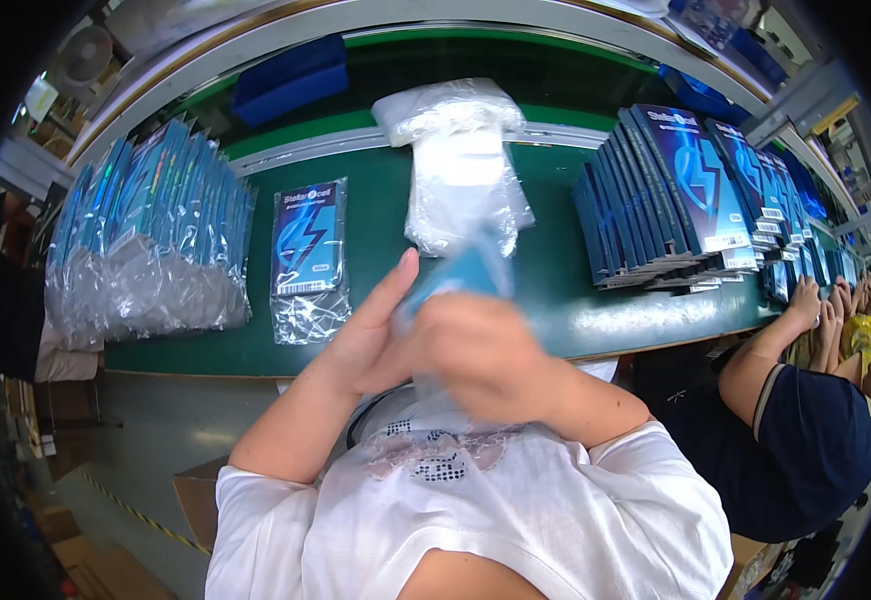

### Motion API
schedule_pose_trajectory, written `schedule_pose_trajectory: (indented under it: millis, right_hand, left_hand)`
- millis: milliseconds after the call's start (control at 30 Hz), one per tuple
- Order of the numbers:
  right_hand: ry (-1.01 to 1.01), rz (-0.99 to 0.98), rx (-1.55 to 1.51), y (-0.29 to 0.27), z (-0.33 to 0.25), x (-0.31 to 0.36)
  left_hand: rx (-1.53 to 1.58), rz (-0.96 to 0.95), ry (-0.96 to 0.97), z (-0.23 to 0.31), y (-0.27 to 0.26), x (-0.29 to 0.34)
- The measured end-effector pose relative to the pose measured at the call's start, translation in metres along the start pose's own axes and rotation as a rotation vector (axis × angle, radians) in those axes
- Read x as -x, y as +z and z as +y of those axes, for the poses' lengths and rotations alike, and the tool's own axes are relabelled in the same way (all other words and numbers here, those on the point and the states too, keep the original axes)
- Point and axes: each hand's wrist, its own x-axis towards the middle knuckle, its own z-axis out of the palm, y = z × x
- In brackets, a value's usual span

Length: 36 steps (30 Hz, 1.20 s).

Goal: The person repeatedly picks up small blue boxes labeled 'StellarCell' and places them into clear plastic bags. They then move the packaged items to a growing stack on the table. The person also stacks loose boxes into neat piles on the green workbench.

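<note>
Blue flat box [453, 272] half in its clear plastic sleeve [434, 392] sits blurry between both hands, above the green tabletop's [376, 190] near edge. Left hand [371, 335] flat behind it, right hand [484, 358] closed round the front. I'd pinch the sleeve mouth taut, honestly.

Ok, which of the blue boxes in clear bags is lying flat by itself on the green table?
The single bagged blue box between the leaning row of bagged boxes at the left and the pile of empty clear bags. It lies face up, apart from every stack.
</note>
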Motion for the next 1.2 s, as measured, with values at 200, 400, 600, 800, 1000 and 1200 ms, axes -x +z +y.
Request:
schedule_pose_trajectory:
  millis: [200, 400, 600, 800, 1000, 1200]
  right_hand:
    - [0.163, -0.084, -0.237, 0.016, -0.010, 0.005]
    - [0.330, -0.052, -0.196, 0.015, 0.004, 0.017]
    - [0.353, 0.098, 0.003, -0.031, -0.009, 0.009]
    - [0.209, 0.802, 0.752, -0.113, -0.039, -0.012]
    - [0.984, 0.135, 1.095, -0.171, -0.007, -0.010]
    - [0.682, 0.293, 1.174, -0.157, -0.005, -0.008]
  left_hand:
    - [-1.168, 0.651, 0.593, 0.037, 0.021, 0.023]
    - [-2.274, 1.500, 0.313, 0.068, -0.038, 0.025]
    - [-2.251, 1.415, 0.380, 0.070, -0.041, 0.021]
    - [-2.486, 1.205, 0.677, 0.061, -0.033, 0.012]
    - [-2.569, 0.387, 0.734, 0.046, -0.019, -0.032]
    - [-2.679, 0.181, 0.477, 0.063, -0.026, -0.055]
